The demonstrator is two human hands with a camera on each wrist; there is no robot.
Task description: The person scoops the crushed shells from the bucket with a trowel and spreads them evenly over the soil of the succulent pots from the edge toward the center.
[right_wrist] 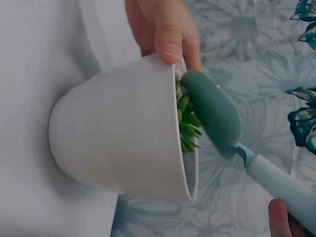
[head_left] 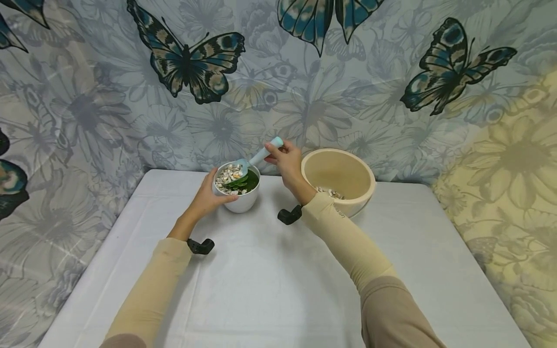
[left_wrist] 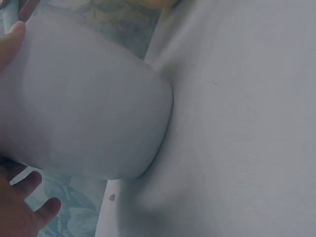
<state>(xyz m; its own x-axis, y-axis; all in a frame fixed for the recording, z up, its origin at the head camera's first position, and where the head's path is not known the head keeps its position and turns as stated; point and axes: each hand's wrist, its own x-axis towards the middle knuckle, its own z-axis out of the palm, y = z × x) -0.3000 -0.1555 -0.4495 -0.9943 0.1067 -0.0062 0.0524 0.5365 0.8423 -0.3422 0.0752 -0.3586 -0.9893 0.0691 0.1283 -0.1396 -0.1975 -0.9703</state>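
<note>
A small white pot [head_left: 238, 195] is being steadied on the white-covered surface [head_left: 270, 280] by the left hand [head_left: 208, 195], whose fingers are being curled round its near wall, with the thumb hooked over the rim. Inside the pot, a green succulent [head_left: 243, 182] is being ringed with pale pebbles [head_left: 228, 175]. A light blue scoop [head_left: 256, 159] is being held by its handle in the right hand [head_left: 288, 162], thumb and fingers being pinched round the upper end, while its bowl, loaded with pebbles, is being held over the pot's rim. In the right wrist view the scoop's darker bowl [right_wrist: 212, 113] is being shown just beside the plant's leaves [right_wrist: 186, 123].

A larger cream bowl [head_left: 344, 181] is standing on the surface just to the right of the pot, with more pebbles lying at its bottom. A butterfly-printed cloth [head_left: 191, 63] is hanging behind the surface.

The pot is being judged stiff, smooth and probably breakable, likely ceramic, so a firm wrap round its wall, as is being done now, suits it better than a grip on the thin rim. The pebbles are being judged loose and quick to roll off the scoop if it is tipped early. The scoop looks light and rigid, and is best held by the handle.
</note>
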